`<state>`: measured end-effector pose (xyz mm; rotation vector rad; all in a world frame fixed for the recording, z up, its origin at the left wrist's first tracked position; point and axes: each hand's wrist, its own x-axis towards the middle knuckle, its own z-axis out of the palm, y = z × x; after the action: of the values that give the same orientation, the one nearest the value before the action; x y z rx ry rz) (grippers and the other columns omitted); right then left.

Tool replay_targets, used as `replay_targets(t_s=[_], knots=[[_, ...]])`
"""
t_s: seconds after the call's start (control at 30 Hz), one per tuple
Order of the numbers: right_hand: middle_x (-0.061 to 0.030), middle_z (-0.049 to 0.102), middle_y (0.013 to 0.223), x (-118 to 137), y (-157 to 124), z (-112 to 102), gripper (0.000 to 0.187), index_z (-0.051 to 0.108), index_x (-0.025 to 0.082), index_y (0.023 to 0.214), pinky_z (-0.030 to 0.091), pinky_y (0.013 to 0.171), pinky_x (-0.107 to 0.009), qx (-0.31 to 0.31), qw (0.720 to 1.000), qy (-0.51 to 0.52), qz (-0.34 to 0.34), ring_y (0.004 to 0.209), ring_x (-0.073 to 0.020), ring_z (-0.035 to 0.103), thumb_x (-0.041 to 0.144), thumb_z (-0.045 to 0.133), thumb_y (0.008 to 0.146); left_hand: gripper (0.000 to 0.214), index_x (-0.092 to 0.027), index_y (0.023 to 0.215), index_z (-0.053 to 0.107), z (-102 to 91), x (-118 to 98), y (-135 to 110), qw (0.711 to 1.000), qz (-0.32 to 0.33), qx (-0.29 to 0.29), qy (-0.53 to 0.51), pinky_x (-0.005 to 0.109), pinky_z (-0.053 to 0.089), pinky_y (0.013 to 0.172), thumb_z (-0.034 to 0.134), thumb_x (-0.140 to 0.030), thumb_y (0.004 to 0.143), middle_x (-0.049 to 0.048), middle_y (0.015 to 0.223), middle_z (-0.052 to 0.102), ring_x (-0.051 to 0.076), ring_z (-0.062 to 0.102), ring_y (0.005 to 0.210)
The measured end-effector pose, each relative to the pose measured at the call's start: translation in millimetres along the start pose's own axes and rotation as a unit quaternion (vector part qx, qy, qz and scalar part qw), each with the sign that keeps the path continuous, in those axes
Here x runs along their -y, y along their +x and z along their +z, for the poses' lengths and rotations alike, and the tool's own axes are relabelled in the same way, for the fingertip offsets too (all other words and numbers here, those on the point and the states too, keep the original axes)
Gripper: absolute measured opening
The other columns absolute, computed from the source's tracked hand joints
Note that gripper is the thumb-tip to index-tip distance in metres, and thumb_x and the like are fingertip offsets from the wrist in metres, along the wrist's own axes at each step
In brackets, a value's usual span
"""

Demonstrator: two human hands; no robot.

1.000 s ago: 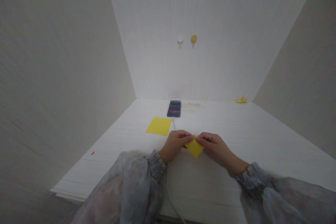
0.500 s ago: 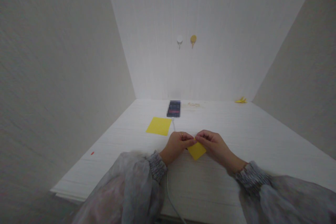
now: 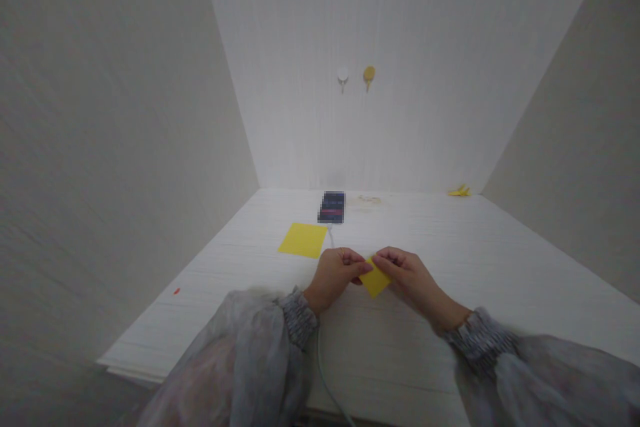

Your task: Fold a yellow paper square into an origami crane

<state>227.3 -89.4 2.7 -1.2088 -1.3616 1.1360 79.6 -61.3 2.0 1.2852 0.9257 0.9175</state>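
Between my two hands is a small folded piece of yellow paper point(image 3: 375, 281), tilted so that one corner points down toward me. My left hand point(image 3: 340, 275) pinches its left upper edge between thumb and fingers. On the other side, my right hand point(image 3: 404, 269) grips the right upper edge the same way. The fingertips hide part of the paper's top. A flat yellow paper sheet point(image 3: 303, 241) lies on the table just beyond my left hand.
A phone point(image 3: 332, 207) with a blurred screen lies at the back, a pale cable point(image 3: 323, 367) running toward me. A folded yellow paper shape point(image 3: 459, 191) rests in the far right corner. A white hook point(image 3: 343, 75) and yellow hook point(image 3: 369, 74) are on the back wall. A red scrap point(image 3: 177, 291) lies left.
The fingertips of my two hands have moved slightly apart, showing more of the folded paper's top. Its lower corner has risen a little. The flat sheet and phone have stayed put.
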Motion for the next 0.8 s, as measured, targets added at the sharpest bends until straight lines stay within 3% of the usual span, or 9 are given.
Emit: replay_targets(t_s=[0.23,0.37,0.53,0.7,0.8], knots=[[-0.0006,0.055,0.059,4,0,-3,0.021,0.056,0.016,0.065,0.039,0.051,-0.025,-0.010,0.999,0.044,0.016,0.053,-0.0119,0.049,0.037,0.055,0.068,0.024,-0.009,0.070,0.058,0.3,-2,-3,0.997,-0.022,0.031,-0.069,0.022,0.050,0.053,0.069,-0.024,0.054,0.0051,0.065,0.064,0.012,0.060,0.057],[-0.0017,0.056,0.061,7,0,-2,0.025,0.057,0.016,0.065,0.039,0.052,-0.025,-0.022,0.999,0.031,0.021,0.054,-0.0126,0.049,0.040,0.055,0.067,0.025,-0.008,0.069,0.058,1.0,-4,-3,0.996,-0.014,0.004,-0.086,0.024,0.051,0.054,0.069,-0.024,0.054,0.0050,0.063,0.064,0.012,0.060,0.056],[0.0000,0.055,0.054,12,-1,0,0.022,0.057,0.014,0.061,0.037,0.052,-0.023,0.001,0.999,0.010,0.037,0.051,-0.0107,0.048,0.036,0.057,0.066,0.025,-0.008,0.071,0.057,-0.2,-4,0,0.991,0.006,-0.056,-0.125,0.023,0.051,0.057,0.068,-0.024,0.056,0.0040,0.064,0.063,0.011,0.059,0.057],[0.0008,0.054,0.054,12,-1,-2,0.019,0.055,0.014,0.057,0.036,0.051,-0.022,0.015,1.000,0.018,0.017,0.051,-0.0097,0.047,0.032,0.056,0.066,0.024,-0.009,0.069,0.055,-1.6,-6,-1,0.992,-0.007,-0.026,-0.125,0.022,0.049,0.056,0.067,-0.025,0.056,0.0033,0.065,0.061,0.010,0.058,0.057],[0.0010,0.054,0.053,7,-1,-5,0.019,0.055,0.014,0.057,0.035,0.048,-0.022,0.069,0.996,0.013,0.050,0.048,-0.0090,0.046,0.031,0.057,0.064,0.028,-0.011,0.072,0.052,-2.4,-5,-2,0.994,-0.015,-0.009,-0.104,0.019,0.044,0.048,0.068,-0.026,0.054,-0.0013,0.058,0.056,0.008,0.054,0.051]])
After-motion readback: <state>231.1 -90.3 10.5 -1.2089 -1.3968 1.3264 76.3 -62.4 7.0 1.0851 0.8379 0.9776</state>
